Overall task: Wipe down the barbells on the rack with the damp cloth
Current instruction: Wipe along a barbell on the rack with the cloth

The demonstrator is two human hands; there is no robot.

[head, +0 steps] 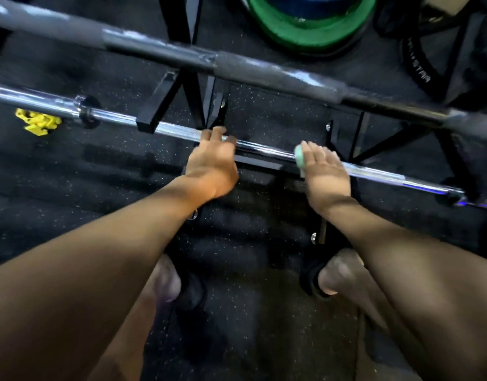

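1. Head view: a polished chrome barbell (264, 151) runs across the frame from upper left to lower right, resting on the arms of a black steel rack (157, 105) made of square tubing bolted to the floor.
2. The chrome bar is a smooth, round shaft with a bright sheen; a collar and thicker sleeve show near its left end.
3. The left hand (212, 166) lies over the bar near its middle, the fingers curled over the top of the shaft, so its grip is clamped on the bar.
4. The right hand (323, 167) lies on the same bar, well apart from the left, with its fingers curved over the shaft and a pale green cloth (300, 158) pressed between palm and metal.
5. Only a soft, folded edge of the cloth shows at the thumb side of the hand.
6. A second barbell (237, 68), dull grey with a matte finish and glossy wet-looking patches, lies higher on the rack, beyond the chrome one.
7. The floor (72, 171) is black rubber matting flecked with pale specks.
8. A yellow plastic clip (37, 122) lies on the floor at left.
9. A round green weight plate (297, 31) with a blue one stacked on it lies at the top.
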